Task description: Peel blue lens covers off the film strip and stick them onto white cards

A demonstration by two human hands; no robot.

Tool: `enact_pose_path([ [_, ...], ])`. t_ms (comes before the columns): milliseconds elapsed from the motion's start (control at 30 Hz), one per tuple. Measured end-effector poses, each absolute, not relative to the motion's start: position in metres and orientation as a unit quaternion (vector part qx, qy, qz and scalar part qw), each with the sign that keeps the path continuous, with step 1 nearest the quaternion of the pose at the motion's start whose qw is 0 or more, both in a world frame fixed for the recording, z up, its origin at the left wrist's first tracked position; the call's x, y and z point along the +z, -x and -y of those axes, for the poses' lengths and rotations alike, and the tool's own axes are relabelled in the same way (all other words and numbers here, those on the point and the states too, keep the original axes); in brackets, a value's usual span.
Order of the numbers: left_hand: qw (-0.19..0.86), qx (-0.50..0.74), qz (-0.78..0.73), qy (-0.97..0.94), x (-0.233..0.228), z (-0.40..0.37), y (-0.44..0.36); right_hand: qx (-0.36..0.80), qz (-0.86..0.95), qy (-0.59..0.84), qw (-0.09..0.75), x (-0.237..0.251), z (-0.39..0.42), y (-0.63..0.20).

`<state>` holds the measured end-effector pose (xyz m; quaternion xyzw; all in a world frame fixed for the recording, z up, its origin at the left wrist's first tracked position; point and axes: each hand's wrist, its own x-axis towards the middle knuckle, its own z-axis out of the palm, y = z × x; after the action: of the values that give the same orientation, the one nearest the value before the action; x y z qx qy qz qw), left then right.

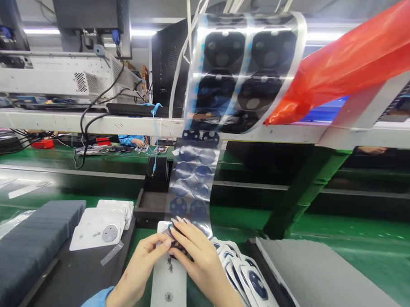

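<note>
White and flat, a phone back cover (169, 278) lies lengthwise on the green bench (340, 232), right in front of the person, with both hands working at its upper end. The left hand (142, 264) pinches the cover's left edge with curled fingers, thumb tip pressed toward the middle. The right hand (195, 252) lies across the top of the cover, its fingers bent close together over a small dark round piece (174, 242) that is mostly hidden beneath them; whether it is gripped or only pressed cannot be told. A clear film strip (194, 184) carrying dark round pieces hangs down from a roll (244, 69) overhead and ends just behind the hands. To the right, a fanned row of finished covers (243, 275) overlaps beside a grey tray (322, 276). To the left sit more white covers (98, 228) and a stack of dark grey foam sheets (27, 245). An orange plastic bag (351, 60) hangs above right.
</note>
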<state>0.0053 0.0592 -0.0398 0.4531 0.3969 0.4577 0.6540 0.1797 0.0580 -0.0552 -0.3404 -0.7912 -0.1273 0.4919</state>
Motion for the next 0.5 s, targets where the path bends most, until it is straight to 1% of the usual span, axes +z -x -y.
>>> enact_pose_path([
  [133, 0.631, 0.464, -0.393, -0.482, -0.032, -0.051, -0.005, -0.189, 0.752, 0.324, 0.543, -0.052, -0.051, -0.175],
  [233, 0.607, 0.469, -0.399, -0.502, -0.029, -0.048, -0.005, -0.221, 0.741, 0.303, 0.557, -0.051, -0.047, -0.174],
  [300, 0.599, 0.472, -0.402, -0.507, -0.029, -0.048, -0.003, -0.260, 0.742, 0.293, 0.544, -0.047, -0.043, -0.174],
  [400, 0.590, 0.479, -0.404, -0.509, -0.030, -0.050, 0.000, -0.305, 0.770, 0.273, 0.490, -0.037, -0.036, -0.173],
  [433, 0.586, 0.485, -0.406, -0.507, -0.031, -0.052, 0.002, -0.302, 0.780, 0.267, 0.479, -0.033, -0.032, -0.171],
  [500, 0.573, 0.497, -0.417, -0.501, -0.031, -0.056, 0.004, -0.276, 0.790, 0.260, 0.482, -0.028, -0.022, -0.165],
])
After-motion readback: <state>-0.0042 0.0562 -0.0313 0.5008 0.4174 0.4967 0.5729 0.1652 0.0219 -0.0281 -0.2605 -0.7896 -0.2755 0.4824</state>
